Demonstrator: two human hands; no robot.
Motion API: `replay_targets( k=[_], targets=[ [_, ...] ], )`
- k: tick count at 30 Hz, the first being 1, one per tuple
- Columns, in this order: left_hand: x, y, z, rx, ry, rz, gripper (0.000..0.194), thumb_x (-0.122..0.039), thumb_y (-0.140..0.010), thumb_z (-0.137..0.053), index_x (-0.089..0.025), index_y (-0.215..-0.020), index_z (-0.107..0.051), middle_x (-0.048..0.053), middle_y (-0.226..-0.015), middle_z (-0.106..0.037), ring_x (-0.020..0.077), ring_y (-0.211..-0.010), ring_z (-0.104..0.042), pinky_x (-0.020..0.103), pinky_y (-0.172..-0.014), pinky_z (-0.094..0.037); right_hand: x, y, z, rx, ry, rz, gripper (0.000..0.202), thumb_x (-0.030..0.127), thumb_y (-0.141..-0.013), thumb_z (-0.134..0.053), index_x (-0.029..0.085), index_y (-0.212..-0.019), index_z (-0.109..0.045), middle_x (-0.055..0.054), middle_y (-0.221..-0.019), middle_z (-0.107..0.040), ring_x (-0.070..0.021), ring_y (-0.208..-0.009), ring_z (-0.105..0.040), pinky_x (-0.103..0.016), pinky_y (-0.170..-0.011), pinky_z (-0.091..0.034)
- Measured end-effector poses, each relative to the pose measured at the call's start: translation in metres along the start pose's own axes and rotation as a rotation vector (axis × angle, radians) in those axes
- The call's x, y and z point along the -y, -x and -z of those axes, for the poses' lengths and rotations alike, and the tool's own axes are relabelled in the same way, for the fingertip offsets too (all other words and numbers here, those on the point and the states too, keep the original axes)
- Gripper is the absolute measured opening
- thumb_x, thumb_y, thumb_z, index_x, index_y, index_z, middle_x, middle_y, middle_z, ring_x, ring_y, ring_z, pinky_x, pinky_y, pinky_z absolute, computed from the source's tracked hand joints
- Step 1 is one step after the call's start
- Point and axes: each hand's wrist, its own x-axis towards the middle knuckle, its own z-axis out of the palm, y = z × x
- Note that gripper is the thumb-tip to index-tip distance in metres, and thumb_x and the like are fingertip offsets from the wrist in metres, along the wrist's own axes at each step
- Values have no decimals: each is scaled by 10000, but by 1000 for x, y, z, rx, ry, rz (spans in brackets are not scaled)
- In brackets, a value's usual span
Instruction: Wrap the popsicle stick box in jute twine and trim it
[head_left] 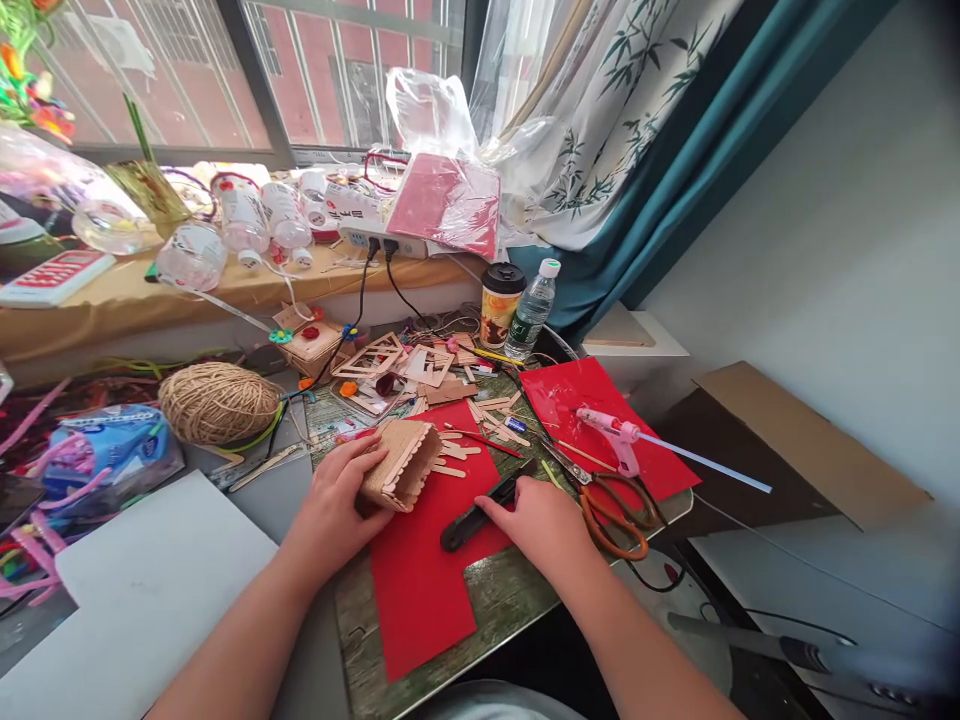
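Note:
My left hand point(341, 497) is closed round a small open box point(401, 462) made of cardboard and craft sticks, tilted with its opening to the right. My right hand point(541, 515) has its thumb and fingers on a black utility knife point(480, 515), which lies over the red sheet point(420, 590). The fingertips at the far side of the knife are partly hidden. Loose craft sticks point(457, 452) lie between the box and a red pen-like tool point(484, 440). Orange-handled scissors point(615, 515) rest just right of my right hand.
A pink glue gun point(619, 435) lies on another red sheet point(562, 385). Behind stand a lidded cup point(501, 305) and a water bottle point(532, 310). Twine point(219, 402) and white board point(172, 570) are on the left. Stick frames point(375, 357) lie at the back.

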Motion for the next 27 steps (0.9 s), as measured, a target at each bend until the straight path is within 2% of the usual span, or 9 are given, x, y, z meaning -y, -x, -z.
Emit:
replay_targets(
  k=[3, 5, 9, 13, 17, 21, 24, 27],
  targets=[
    [1, 0, -2, -17, 23, 11, 604, -319, -878, -791, -246, -1412, -519, 178, -1555, -574, 376, -1458, -551, 620, -1181, -464, 5, -3, 5, 62, -6, -15, 786, 882, -924, -445, 178, -857, -789, -216, -873, -799, -380, -845, -779, -418, -686, -525],
    [1, 0, -2, -17, 55, 61, 578, -335, -870, -796, -229, -1372, -529, 187, -1542, -584, 386, -1464, -550, 621, -1176, -473, 9, -6, 9, 102, -18, -27, 771, 843, -947, -433, 174, -829, -798, -225, -879, -798, -381, -858, -778, -417, -695, -520],
    [1, 1, -2, 9, 141, 167, 572, -352, -866, -782, -239, -1375, -545, 156, -1588, -556, 377, -1494, -533, 573, -1199, -489, 12, -8, 11, 118, -31, -49, 494, 590, -951, -576, 177, -770, -776, -189, -839, -792, -332, -796, -766, -360, -634, -459],
    [1, 3, -1, -9, 140, 108, 590, -304, -881, -758, -251, -1415, -514, 147, -1609, -546, 365, -1507, -523, 575, -1216, -478, 2, 5, 9, 59, -36, -52, 381, 463, -981, -524, 181, -821, -724, -136, -816, -765, -268, -750, -720, -324, -596, -375],
    [-1, 3, 2, 38, 86, 11, 600, -271, -879, -767, -275, -1415, -497, 144, -1588, -559, 349, -1506, -516, 595, -1231, -449, -22, 22, 7, -14, -198, 26, 281, 457, -986, -529, 220, -901, -653, -37, -776, -711, -208, -692, -643, -291, -602, -364],
    [-6, 0, 7, 116, 95, 15, 606, -352, -860, -819, -280, -1373, -503, 162, -1614, -514, 362, -1530, -471, 605, -1238, -429, -39, 38, 9, 85, -381, 125, 249, 432, -993, -544, 239, -1107, -651, -10, -815, -727, -208, -670, -649, -282, -602, -397],
    [-7, 0, 11, 220, 111, 57, 653, -436, -847, -847, -289, -1379, -498, 168, -1649, -468, 368, -1532, -466, 592, -1216, -455, -36, 47, 12, 164, -370, 257, 252, 383, -1026, -535, 248, -1196, -664, -53, -971, -781, -243, -829, -727, -300, -690, -451],
    [-7, -1, 13, 297, 109, 59, 687, -494, -853, -838, -291, -1412, -494, 164, -1687, -421, 373, -1547, -443, 583, -1219, -454, -25, 50, 12, 184, -250, 354, 198, 289, -1057, -518, 240, -1164, -678, -64, -1039, -781, -244, -910, -746, -308, -748, -457]
  ],
)
